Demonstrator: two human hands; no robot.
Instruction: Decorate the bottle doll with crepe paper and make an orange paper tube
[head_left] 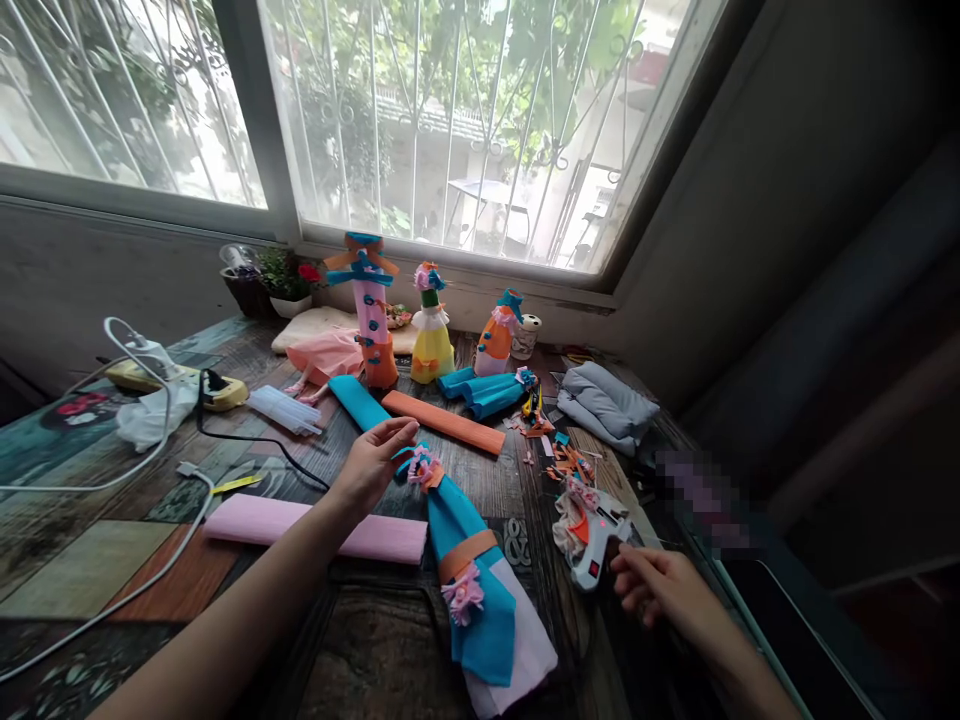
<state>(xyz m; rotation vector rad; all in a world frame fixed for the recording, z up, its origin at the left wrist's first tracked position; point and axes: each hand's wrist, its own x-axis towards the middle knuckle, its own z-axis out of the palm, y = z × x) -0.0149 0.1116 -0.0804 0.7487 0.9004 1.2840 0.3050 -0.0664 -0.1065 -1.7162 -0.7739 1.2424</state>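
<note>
Big grey-framed glass window [465, 130] with white metal bars [373, 110] at 12 o'clock, pretty bright; plain dark grey wall [720, 270] at 2, patchwork wood-print table [90, 570] around 8.

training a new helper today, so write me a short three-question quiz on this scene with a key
1. Which is nearest the right hand?
a) flat strip of orange crepe paper
b) white, pistol-shaped glue gun
c) grey padded fabric pouch

2. True or false: the bottle shape wrapped in blue and pale pink crepe paper lies on the table.

3. How many bottle shapes decorated with coloured crepe paper stand upright?

Key: 1: b; 2: true; 3: three
</note>
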